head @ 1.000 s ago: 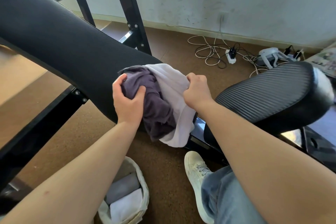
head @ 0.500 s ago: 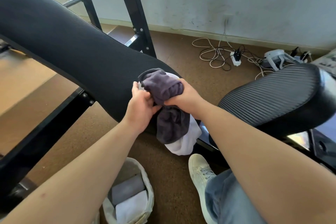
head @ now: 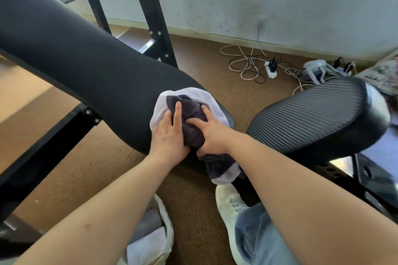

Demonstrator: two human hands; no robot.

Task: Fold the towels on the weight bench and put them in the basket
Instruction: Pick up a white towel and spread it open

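Towels, a dark purple towel (head: pixel 191 120) bundled over a white towel (head: pixel 212 103), now lie pressed on the weight bench (head: pixel 86 66) at frame centre; half a second ago they were bunched up between the hands. The left hand (head: pixel 170 133) lies flat, fingers spread, gripping nothing. The right hand (head: pixel 212 135) pinches the dark towel's lower edge with its thumb (its tail hangs down off the pad). I judge the folding barely begun; the basket (head: pixel 167 228), lower centre, already holds folded towels.
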